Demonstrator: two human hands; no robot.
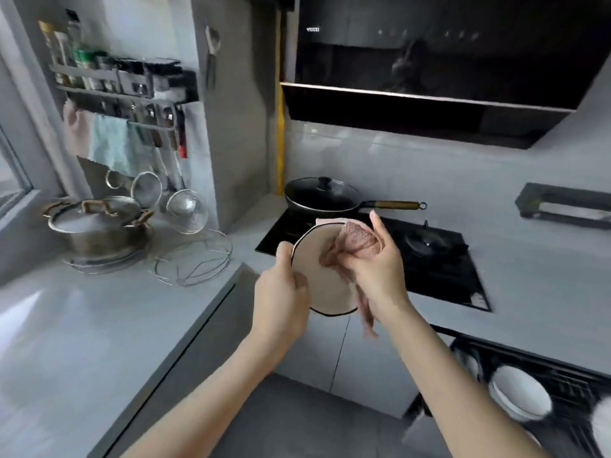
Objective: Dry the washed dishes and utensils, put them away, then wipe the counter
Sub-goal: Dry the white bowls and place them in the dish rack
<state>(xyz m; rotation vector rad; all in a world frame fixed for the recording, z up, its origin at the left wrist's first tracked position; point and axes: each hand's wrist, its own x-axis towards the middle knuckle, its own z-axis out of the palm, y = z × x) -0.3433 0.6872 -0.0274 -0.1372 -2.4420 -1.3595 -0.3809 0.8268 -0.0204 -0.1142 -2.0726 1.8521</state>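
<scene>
With the left hand [281, 292], fingers curled, gripping the rim of the plate [322, 279] — up in the air over the floor [314, 421], near side of the stove [436, 269]. Rubbing it with the pink cloth [357, 242], bunched in the curled fingers of the right hand [377, 269]. Could slip and smash — wet rim, too hard a push.

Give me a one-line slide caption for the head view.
Left hand grips a round black-rimmed pale plate while the right hand rubs it with a pink textured cloth.
</scene>
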